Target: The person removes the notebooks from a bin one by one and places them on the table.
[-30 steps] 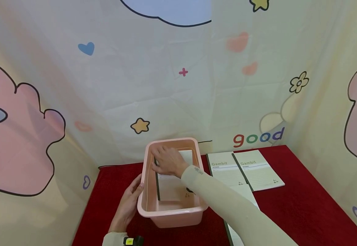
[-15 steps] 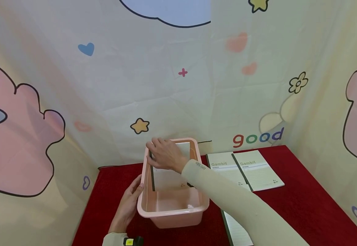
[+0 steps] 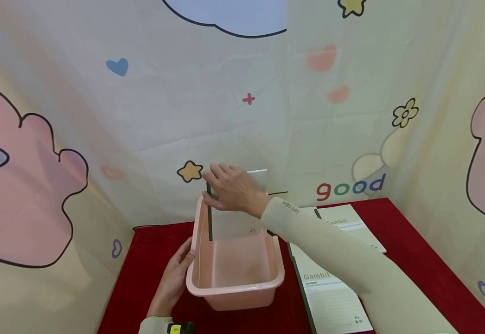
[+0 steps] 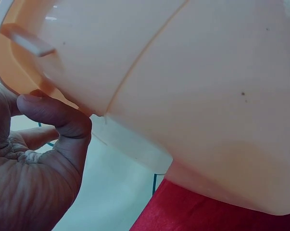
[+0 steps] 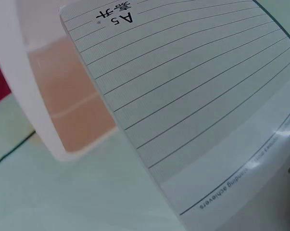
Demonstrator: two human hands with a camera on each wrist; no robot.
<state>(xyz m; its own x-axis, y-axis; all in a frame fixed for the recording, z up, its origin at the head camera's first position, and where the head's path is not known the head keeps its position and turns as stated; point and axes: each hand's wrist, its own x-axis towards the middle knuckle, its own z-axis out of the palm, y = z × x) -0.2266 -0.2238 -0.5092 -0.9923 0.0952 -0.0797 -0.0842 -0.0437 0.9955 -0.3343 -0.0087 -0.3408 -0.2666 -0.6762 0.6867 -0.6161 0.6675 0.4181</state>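
My right hand (image 3: 236,192) grips a white notebook (image 3: 236,227) by its dark-bound left edge. The notebook stands steeply tilted at the far end of a pink plastic bin (image 3: 238,292), its top above the rim. Close up in the right wrist view, the notebook's lined cover (image 5: 183,96) shows an "A5" mark, with the bin's rim (image 5: 27,110) beyond it; the right fingers are out of sight there. My left hand (image 3: 173,273) holds the bin's left rim. In the left wrist view the thumb (image 4: 58,113) is bent against the rim.
Several "Gambit" notebooks lie right of the bin on the red cloth (image 3: 397,287), among them a near one (image 3: 334,301) and a far one (image 3: 351,220), partly behind my right forearm. A patterned curtain (image 3: 155,139) hangs close behind the bin.
The right hand has raised the notebook from inside the bin, up and toward the back, tilting it steeper. The bin's bottom now shows. The left hand stays on the rim.
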